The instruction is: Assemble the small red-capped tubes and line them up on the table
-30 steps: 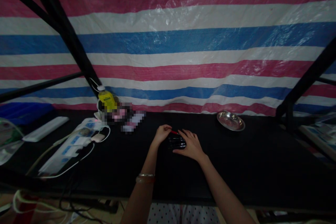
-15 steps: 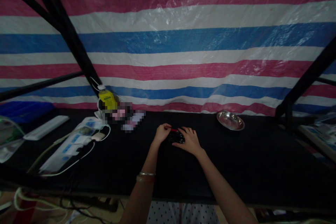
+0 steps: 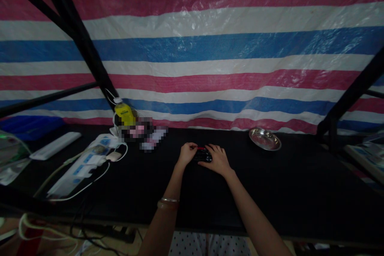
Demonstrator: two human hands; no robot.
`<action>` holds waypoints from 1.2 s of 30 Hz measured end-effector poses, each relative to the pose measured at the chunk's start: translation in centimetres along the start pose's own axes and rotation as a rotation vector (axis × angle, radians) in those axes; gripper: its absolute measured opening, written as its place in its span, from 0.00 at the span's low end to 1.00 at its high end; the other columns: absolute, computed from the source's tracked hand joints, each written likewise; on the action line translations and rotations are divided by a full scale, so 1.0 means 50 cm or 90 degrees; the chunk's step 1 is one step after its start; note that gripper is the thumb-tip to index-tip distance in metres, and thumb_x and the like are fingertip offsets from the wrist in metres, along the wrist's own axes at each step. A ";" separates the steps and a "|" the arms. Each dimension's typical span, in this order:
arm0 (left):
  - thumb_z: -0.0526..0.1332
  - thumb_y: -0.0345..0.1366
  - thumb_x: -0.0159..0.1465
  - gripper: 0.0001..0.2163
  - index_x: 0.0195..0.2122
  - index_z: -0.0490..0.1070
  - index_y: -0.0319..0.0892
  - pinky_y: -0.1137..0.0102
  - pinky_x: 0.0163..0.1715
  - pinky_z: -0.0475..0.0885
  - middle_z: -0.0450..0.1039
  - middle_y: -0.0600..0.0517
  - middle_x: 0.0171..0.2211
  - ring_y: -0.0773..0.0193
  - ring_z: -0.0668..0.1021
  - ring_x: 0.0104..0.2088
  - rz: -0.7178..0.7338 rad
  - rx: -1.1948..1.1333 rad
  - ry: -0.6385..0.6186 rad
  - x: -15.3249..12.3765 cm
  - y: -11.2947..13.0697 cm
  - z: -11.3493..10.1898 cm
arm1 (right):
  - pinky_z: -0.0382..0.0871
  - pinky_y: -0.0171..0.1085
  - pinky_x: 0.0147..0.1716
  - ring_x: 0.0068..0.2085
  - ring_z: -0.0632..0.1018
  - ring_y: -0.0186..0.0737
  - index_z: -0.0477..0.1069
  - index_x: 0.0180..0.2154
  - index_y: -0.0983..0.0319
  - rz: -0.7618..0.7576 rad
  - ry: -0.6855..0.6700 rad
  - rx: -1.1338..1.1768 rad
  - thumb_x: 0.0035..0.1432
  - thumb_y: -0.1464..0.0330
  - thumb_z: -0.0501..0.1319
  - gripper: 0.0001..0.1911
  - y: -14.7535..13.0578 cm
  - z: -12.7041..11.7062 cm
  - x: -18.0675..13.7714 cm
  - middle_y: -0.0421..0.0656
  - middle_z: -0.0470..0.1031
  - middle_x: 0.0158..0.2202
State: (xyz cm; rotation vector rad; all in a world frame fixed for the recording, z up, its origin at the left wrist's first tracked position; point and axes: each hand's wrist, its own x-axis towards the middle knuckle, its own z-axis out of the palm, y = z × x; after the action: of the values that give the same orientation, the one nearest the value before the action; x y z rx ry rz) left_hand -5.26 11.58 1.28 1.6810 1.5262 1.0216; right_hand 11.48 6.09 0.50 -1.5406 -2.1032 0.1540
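Note:
A small glossy black bundle with a red part (image 3: 203, 155) lies on the black tabletop (image 3: 210, 196) between my two hands. It seems to be made of several slim pieces side by side, but their kind is too dark to make out. My left hand (image 3: 188, 153) is closed at the bundle's left end, thumb and fingers together. From the right, my right hand (image 3: 218, 159) curls round the other end, its fingers on the far side and the thumb on the near side. Parts of the bundle are hidden by the fingers.
A round shiny metal dish (image 3: 265, 139) stands at the back right. On the left lie a white power strip (image 3: 79, 168) with plugs and cables, a long white box (image 3: 55, 146), a blue tray (image 3: 30, 127) and a yellow bottle (image 3: 124, 114). Black metal posts (image 3: 90, 60) flank the striped sheet.
The whole view has shifted slightly. Both hands stay at the bundle, and a little more of its black, shiny pieces shows between them.

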 end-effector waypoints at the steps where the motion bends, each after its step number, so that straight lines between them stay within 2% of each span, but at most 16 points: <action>1: 0.60 0.27 0.50 0.06 0.27 0.76 0.40 0.72 0.30 0.69 0.77 0.51 0.27 0.67 0.75 0.25 0.002 0.000 -0.001 -0.001 0.001 0.001 | 0.57 0.47 0.50 0.54 0.65 0.52 0.64 0.55 0.57 0.002 -0.001 0.000 0.44 0.44 0.61 0.40 0.000 0.000 -0.001 0.49 0.65 0.55; 12: 0.60 0.26 0.51 0.06 0.27 0.75 0.40 0.72 0.33 0.69 0.76 0.51 0.28 0.67 0.74 0.27 0.031 0.003 0.001 -0.007 0.006 0.009 | 0.57 0.48 0.51 0.55 0.65 0.52 0.63 0.55 0.58 0.002 0.006 0.001 0.43 0.45 0.62 0.40 0.000 0.003 -0.002 0.50 0.66 0.55; 15: 0.59 0.27 0.53 0.06 0.30 0.75 0.40 0.72 0.33 0.69 0.75 0.51 0.31 0.67 0.74 0.29 0.036 -0.007 0.035 -0.003 0.002 0.010 | 0.58 0.49 0.51 0.55 0.65 0.52 0.64 0.55 0.57 0.008 0.024 0.034 0.43 0.45 0.62 0.40 0.003 0.004 -0.002 0.50 0.66 0.54; 19: 0.58 0.32 0.56 0.04 0.29 0.71 0.40 0.74 0.31 0.67 0.73 0.53 0.27 0.67 0.74 0.28 0.001 -0.065 0.120 0.006 -0.009 0.009 | 0.61 0.46 0.50 0.52 0.67 0.49 0.66 0.53 0.59 0.036 0.117 0.146 0.51 0.49 0.59 0.31 0.013 0.006 -0.001 0.50 0.69 0.50; 24: 0.55 0.38 0.59 0.10 0.22 0.64 0.41 0.75 0.24 0.62 0.63 0.58 0.17 0.69 0.69 0.21 -0.037 -0.076 0.147 0.013 -0.023 0.008 | 0.63 0.46 0.50 0.49 0.69 0.47 0.69 0.48 0.59 0.053 0.208 0.243 0.56 0.55 0.58 0.22 0.020 0.004 -0.001 0.48 0.71 0.46; 29: 0.55 0.40 0.58 0.14 0.18 0.59 0.42 0.75 0.23 0.59 0.58 0.59 0.15 0.70 0.65 0.20 -0.035 -0.075 0.140 0.012 -0.025 0.006 | 0.64 0.46 0.48 0.47 0.70 0.47 0.72 0.44 0.60 0.040 0.231 0.251 0.55 0.57 0.58 0.18 0.019 0.001 -0.002 0.48 0.73 0.42; 36: 0.56 0.43 0.56 0.15 0.16 0.57 0.42 0.75 0.22 0.56 0.55 0.60 0.15 0.71 0.62 0.19 -0.030 -0.090 0.119 0.010 -0.026 0.008 | 0.65 0.46 0.47 0.45 0.70 0.47 0.74 0.40 0.60 0.054 0.230 0.268 0.55 0.60 0.59 0.14 0.030 0.009 -0.001 0.48 0.73 0.40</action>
State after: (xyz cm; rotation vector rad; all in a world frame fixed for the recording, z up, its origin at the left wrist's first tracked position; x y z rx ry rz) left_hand -5.55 12.25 0.01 1.4798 1.5621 1.2607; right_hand 12.56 6.68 -0.48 -1.2910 -1.6025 0.3028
